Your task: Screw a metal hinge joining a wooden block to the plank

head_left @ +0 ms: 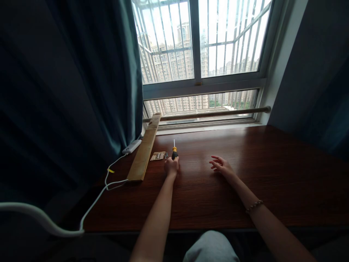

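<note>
My left hand (171, 167) is closed around the black and yellow handle of a screwdriver (175, 153), whose metal shaft points away from me toward the window. Just left of it on the table lie several small dark screws (166, 155) and a flat, light-brown piece with metal parts on it (158, 156), too small to make out exactly. To the right, my right hand (220, 166) hovers over or rests on the tabletop, fingers apart and holding nothing; whether it touches the wood I cannot tell. A beaded bracelet (254, 206) circles the right wrist.
A long wooden board (144, 151) lies on the left of the dark red-brown table (261, 174), its far end at the windowsill. Beside it are a white power strip (132, 146) and white cables (94, 207). A blue curtain (117, 91) hangs at left, behind them.
</note>
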### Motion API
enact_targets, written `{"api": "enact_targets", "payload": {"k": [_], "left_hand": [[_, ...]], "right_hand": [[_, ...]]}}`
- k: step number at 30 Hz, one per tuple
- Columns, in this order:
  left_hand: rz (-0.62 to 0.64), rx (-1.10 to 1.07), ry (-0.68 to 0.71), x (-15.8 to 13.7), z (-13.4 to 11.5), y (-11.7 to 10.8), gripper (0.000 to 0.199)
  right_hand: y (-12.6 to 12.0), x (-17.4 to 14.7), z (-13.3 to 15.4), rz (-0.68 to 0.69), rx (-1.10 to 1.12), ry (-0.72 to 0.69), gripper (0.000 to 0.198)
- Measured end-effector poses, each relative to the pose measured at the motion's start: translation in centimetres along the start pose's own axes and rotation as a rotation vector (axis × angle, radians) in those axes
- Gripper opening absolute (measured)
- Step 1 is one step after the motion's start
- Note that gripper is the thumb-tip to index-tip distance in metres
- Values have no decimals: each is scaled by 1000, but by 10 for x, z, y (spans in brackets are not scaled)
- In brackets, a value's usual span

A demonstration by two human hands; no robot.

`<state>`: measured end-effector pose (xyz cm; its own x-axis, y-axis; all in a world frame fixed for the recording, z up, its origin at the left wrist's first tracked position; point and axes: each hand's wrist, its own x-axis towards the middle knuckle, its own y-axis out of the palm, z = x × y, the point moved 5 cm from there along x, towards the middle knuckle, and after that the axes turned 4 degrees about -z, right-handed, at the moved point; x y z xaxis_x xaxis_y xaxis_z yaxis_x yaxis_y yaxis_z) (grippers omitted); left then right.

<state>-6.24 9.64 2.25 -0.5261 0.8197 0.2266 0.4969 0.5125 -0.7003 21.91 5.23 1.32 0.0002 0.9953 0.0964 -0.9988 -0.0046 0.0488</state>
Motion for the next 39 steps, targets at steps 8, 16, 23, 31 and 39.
{"api": "enact_targets", "payload": {"k": [8,16,23,31,39], "left_hand": [[6,248,-55,6,7,-5,43],[-10,330,3,3,4,-8,37],[-36,384,15,2,7,-8,42],[-56,407,27,0,9,-7,45],[-48,415,13,4,8,-5,48]], "right_hand": [[0,-2,2,0,-5,19,50],[1,-3,4,-6,-4,13,51],[1,-2,2,-6,-5,0,51],[2,-1,2,2,14,22,50],[7,-3,10,8,35,-5,51]]}}
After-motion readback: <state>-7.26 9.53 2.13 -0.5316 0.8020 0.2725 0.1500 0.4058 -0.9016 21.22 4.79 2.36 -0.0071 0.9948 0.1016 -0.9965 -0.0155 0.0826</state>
